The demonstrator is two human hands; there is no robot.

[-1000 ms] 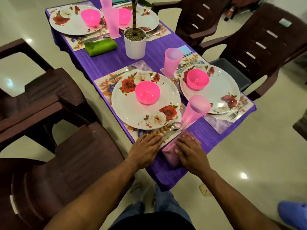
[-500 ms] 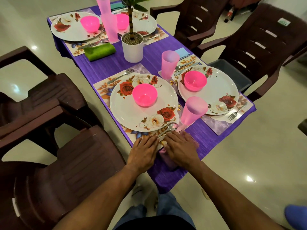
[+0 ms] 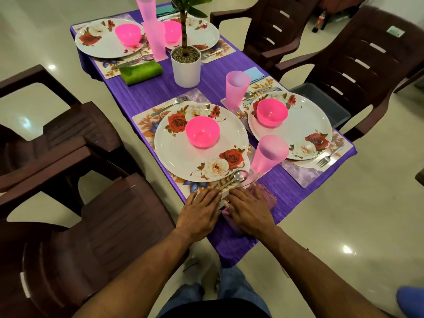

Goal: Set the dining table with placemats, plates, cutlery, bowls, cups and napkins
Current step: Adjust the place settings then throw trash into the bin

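Observation:
A purple-clothed table (image 3: 151, 92) carries several place settings, each a floral placemat, a rose-patterned plate, a pink bowl and a pink cup. The nearest plate (image 3: 183, 157) holds a pink bowl (image 3: 202, 131); a spoon (image 3: 236, 177) lies at its near edge and a pink cup (image 3: 268, 154) stands to its right. My right hand (image 3: 249, 211) lies flat with straight fingers on a folded mauve napkin (image 3: 267, 195) at the table's near corner. My left hand (image 3: 200, 210) rests flat beside it on the placemat's near corner (image 3: 190, 185). Much of the napkin is hidden under my right hand.
A white pot with a plant (image 3: 186, 65) stands mid-table. A green napkin (image 3: 141, 72) and a blue napkin (image 3: 253, 73) lie by other settings. Dark brown plastic chairs (image 3: 80, 237) ring the table on both sides. The table's near corner is right at my legs.
My right hand slid left over the napkin until it lies close beside my left hand. The view has shifted slightly nearer the table.

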